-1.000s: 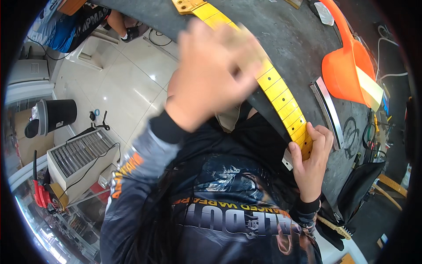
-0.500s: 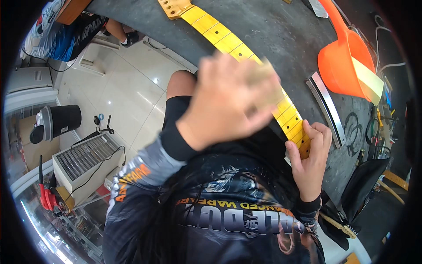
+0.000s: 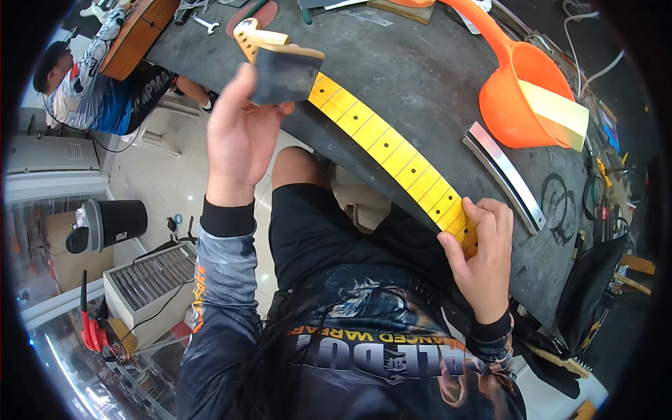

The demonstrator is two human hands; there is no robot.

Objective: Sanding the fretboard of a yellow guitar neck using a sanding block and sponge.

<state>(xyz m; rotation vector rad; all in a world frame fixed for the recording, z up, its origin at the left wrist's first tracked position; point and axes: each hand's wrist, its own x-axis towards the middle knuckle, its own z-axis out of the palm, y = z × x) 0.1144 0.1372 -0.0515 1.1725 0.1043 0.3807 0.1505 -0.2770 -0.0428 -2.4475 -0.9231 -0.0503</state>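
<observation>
A yellow maple guitar neck [image 3: 386,145] with black dot inlays lies diagonally along the near edge of the dark workbench. Its headstock [image 3: 246,40] points to the upper left, partly covered by a sanding block [image 3: 287,75] with a dark grey face and a tan edge. My left hand [image 3: 240,136] grips this block, raised by the headstock end with the palm side showing. At the other end of the fretboard, my right hand [image 3: 484,255] is closed around the neck, thumb on the near side and fingers on the far side.
Beyond the neck lie a metal-faced straight bar [image 3: 505,178] and an orange plastic dipper [image 3: 497,105] with a pale strip in it. A wrench [image 3: 206,26] rests at the far left of the bench. Another person [image 3: 105,91] sits at the upper left with a brown guitar body.
My left hand has moved from over the middle of the neck to the headstock end, turning so the block's dark face shows. My right hand keeps its grip. The view has shifted slightly.
</observation>
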